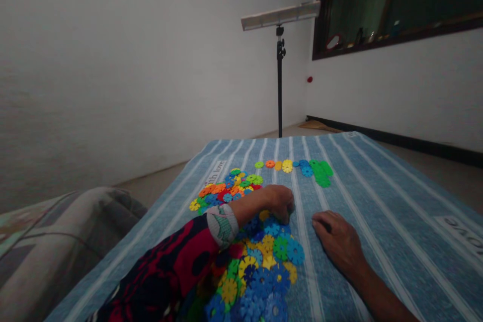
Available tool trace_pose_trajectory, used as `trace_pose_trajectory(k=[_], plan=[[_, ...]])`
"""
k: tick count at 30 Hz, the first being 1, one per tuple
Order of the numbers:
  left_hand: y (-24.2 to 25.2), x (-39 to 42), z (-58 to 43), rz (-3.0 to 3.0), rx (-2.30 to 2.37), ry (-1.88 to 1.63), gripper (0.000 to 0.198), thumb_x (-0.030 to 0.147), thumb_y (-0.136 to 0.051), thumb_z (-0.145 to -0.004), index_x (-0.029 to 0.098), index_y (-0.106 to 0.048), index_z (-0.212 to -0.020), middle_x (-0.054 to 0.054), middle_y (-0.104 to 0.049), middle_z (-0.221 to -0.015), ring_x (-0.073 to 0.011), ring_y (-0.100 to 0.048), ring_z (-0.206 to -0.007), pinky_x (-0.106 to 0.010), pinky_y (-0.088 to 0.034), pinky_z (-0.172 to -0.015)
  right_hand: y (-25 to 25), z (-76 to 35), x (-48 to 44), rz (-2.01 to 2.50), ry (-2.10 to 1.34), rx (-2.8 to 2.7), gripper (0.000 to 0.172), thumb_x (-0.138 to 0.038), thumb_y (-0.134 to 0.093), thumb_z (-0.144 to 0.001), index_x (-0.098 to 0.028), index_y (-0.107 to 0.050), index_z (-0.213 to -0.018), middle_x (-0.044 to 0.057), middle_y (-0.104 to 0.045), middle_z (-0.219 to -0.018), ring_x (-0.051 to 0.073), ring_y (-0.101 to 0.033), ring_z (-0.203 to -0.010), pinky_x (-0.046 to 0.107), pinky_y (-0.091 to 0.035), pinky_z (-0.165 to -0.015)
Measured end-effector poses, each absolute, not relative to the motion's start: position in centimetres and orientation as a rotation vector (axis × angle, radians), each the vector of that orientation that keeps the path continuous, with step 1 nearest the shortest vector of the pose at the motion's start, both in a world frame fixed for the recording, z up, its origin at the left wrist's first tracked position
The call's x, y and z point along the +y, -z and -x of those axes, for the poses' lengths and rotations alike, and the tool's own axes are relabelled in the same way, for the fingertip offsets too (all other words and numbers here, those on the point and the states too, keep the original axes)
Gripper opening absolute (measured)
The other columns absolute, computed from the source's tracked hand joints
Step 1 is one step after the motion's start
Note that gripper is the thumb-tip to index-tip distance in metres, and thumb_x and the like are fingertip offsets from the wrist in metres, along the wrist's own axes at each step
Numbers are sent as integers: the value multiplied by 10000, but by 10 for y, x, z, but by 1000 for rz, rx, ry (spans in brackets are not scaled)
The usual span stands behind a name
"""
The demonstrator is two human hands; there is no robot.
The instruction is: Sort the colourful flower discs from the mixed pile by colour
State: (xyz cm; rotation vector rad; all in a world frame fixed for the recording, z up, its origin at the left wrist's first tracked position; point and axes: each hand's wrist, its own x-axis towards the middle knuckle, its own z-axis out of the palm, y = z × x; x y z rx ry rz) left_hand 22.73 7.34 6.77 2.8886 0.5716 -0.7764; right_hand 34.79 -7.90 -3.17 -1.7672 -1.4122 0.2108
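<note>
Many gear-shaped plastic discs in blue, yellow, green, orange and red form a long pile (260, 261) on the striped blue cloth (377, 201). Over the right edge of that pile is my left hand (281, 202), its fingers bent down and closed; whatever they hold is hidden. My right hand (335, 236) rests on the cloth to the right of the pile, fingers curled, thumb near the forefinger, and I cannot make out anything in it. Beyond both hands lies a row of discs: light green (258, 165), orange (270, 164), yellow (287, 166), blue (306, 168) and a green cluster (322, 173).
A light panel (281, 15) on a black stand (279, 90) rises behind the table's far edge. Grey fabric (75, 241) is heaped at the left. A dark-framed window (400, 5) is in the wall at the upper right.
</note>
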Motion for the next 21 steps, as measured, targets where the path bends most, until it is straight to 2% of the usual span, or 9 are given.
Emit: trace_pose_trajectory(k=[5, 10, 15, 18, 21], plan=[[-63, 64, -221, -2908, 623, 704, 224, 326, -697, -610, 259, -749, -818, -3, -726, -761, -161, -597, -644, -235, -394, -530, 33, -348, -79, 1759, -201, -1416, 247, -309, -448, -828, -215, -671, -783, 41, -689, -848, 208, -611, -848, 332, -452, -789], [-60, 71, -208, -2844, 679, 446, 232, 308, -729, -592, 251, -754, -816, -18, -740, -804, -163, -610, -653, -235, -402, -541, 32, -347, -81, 1748, -180, -1416, 256, -317, -446, -829, -222, -680, -788, 40, -701, -858, 213, -622, -853, 339, -462, -802], [-77, 121, -190, -2691, 1145, 188, 329, 279, -748, -564, 209, -757, -886, -12, -737, -849, -161, -627, -749, -205, -429, -622, 31, -346, -81, 1744, -171, -1419, 258, -322, -446, -823, -229, -678, -757, 35, -695, -822, 208, -626, -823, 330, -473, -780], [-85, 157, -179, -2643, 1319, 127, 276, 244, -679, -618, 163, -754, -872, -35, -728, -795, -181, -626, -763, -223, -441, -644, 32, -346, -80, 1749, -188, -1413, 256, -320, -445, -832, -222, -675, -773, 41, -694, -844, 211, -625, -843, 340, -470, -803], [-83, 180, -171, -2547, 1416, 124, 226, 217, -654, -617, 154, -751, -811, -19, -702, -667, -173, -619, -695, -222, -442, -618, 34, -346, -80, 1747, -200, -1412, 259, -317, -443, -841, -215, -673, -779, 50, -698, -873, 216, -626, -874, 349, -465, -821]])
